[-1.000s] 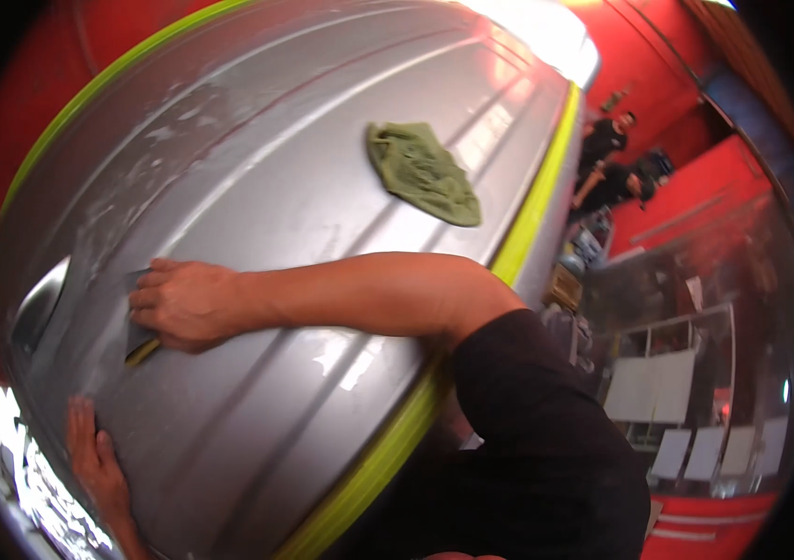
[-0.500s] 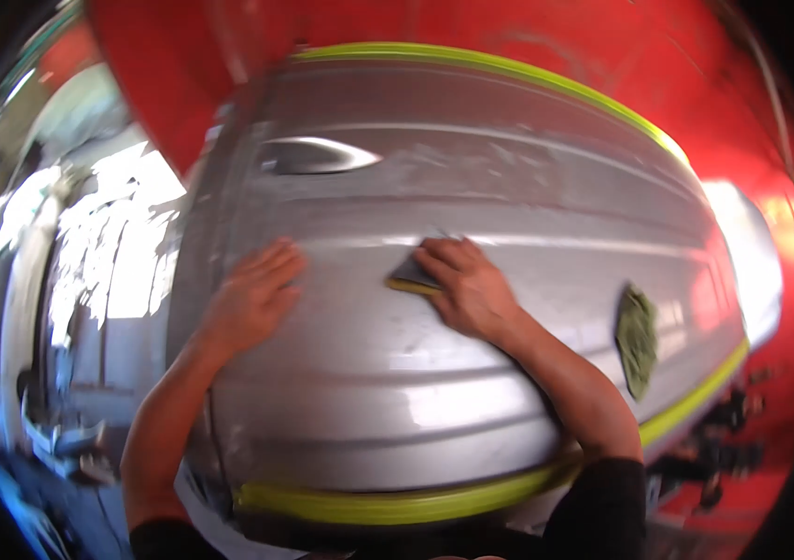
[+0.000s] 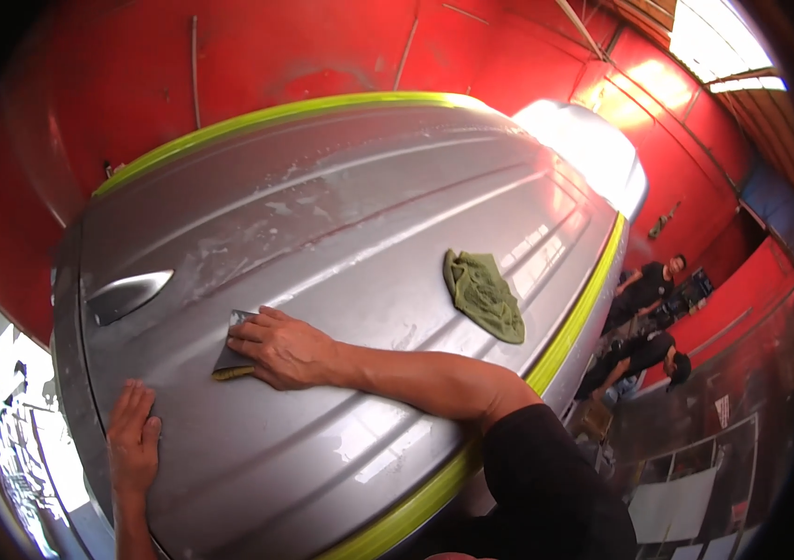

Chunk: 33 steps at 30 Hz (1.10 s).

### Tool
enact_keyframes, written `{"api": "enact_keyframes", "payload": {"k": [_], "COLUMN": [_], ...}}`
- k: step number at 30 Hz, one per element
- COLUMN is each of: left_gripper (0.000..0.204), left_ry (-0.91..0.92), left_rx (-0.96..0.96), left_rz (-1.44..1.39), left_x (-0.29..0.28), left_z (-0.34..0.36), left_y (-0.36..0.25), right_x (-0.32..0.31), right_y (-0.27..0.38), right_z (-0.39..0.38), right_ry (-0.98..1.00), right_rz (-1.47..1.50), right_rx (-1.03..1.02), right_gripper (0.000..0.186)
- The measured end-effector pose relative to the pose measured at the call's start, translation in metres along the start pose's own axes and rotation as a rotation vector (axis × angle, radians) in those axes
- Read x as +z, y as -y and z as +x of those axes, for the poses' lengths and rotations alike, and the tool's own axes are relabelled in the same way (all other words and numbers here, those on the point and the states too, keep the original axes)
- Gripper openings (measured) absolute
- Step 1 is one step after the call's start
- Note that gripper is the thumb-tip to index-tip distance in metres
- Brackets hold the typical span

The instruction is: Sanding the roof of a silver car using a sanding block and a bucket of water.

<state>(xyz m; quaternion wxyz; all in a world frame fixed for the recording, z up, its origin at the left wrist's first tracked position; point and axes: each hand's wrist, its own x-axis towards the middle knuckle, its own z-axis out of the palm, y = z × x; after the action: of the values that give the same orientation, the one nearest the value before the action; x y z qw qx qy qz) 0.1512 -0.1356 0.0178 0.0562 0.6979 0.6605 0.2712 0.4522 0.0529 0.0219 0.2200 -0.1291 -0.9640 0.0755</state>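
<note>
A silver-grey car roof spreads out beneath both hands. My right hand is closed over a grey sanding pad with a yellow underside, pressed against the roof panel. Whitish dull smears and small wet-looking patches mark the paint. To the left, my left hand rests flat near the roof's rear edge, fingers stretched out, holding nothing. A silver shark-fin antenna stands beyond both hands. Farther right on the roof lies a crumpled green cloth.
Yellow-green masking tape runs along the roof's far side, and more tape edges the near side. A red wall rises behind the car. At right, one person faces this way; another person bends over.
My view has swung toward the right, bringing two people into clearer sight. My right hand has slid the pad slightly toward the antenna end; the left hand stays about where it was.
</note>
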Motion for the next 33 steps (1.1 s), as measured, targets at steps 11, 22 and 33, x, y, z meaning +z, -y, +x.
{"api": "enact_keyframes", "payload": {"k": [11,22,33], "left_gripper": [0.037,0.038,0.042], "left_ry": [-0.060,0.059,0.091], "left_rx": [0.007,0.011,0.019], "left_rz": [-0.060,-0.064,0.042], "left_x": [-0.005,-0.002,0.006], "left_z": [-0.006,0.002,0.000], "left_y": [0.000,0.002,0.021], "right_x": [0.000,-0.007,0.006], "right_y": [0.004,0.007,-0.004], "right_z": [0.004,0.003,-0.004], "right_ry": [0.086,0.106,-0.064], "right_rz": [-0.047,-0.042,-0.096], "right_rx": [0.025,0.071,-0.006], "right_gripper": [0.056,0.058,0.040]}}
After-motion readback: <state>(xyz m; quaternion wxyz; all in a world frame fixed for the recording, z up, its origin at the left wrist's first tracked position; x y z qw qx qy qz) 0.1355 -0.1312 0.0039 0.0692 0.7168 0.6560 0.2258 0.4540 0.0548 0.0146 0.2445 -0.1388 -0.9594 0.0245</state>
